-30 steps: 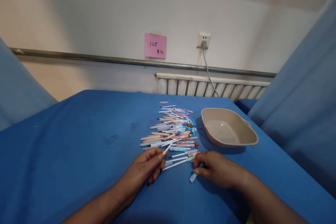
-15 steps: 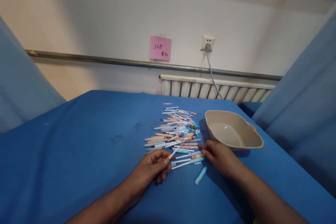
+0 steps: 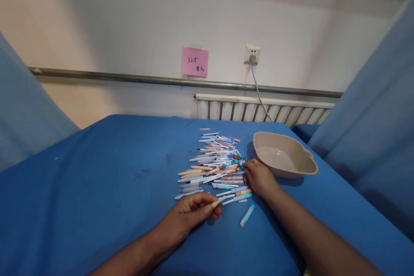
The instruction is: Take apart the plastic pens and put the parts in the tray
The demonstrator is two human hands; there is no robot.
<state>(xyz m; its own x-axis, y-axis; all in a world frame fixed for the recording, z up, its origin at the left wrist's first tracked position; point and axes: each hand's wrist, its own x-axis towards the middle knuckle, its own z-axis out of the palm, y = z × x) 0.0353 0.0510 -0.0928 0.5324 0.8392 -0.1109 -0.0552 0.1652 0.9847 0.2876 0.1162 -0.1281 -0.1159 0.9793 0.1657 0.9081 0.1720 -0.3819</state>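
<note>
Left hand (image 3: 198,212) pinches a pale pen piece (image 3: 219,202); right hand (image 3: 261,178) at the pen pile (image 3: 207,161)'s right edge, grip impossible to tell

At seven o'clock of the pen pile (image 3: 208,161), the left hand (image 3: 194,211) pinches a white stick (image 3: 220,201); the right hand (image 3: 261,178) is at the pile's three-o'clock edge, beside a beige basin (image 3: 276,155). A turquoise tube (image 3: 247,215) lies at five.

There are dozens of pen parts (image 3: 210,160), one basin (image 3: 284,170), one note (image 3: 195,62), one socket (image 3: 252,54), two curtains (image 3: 368,90)
</note>
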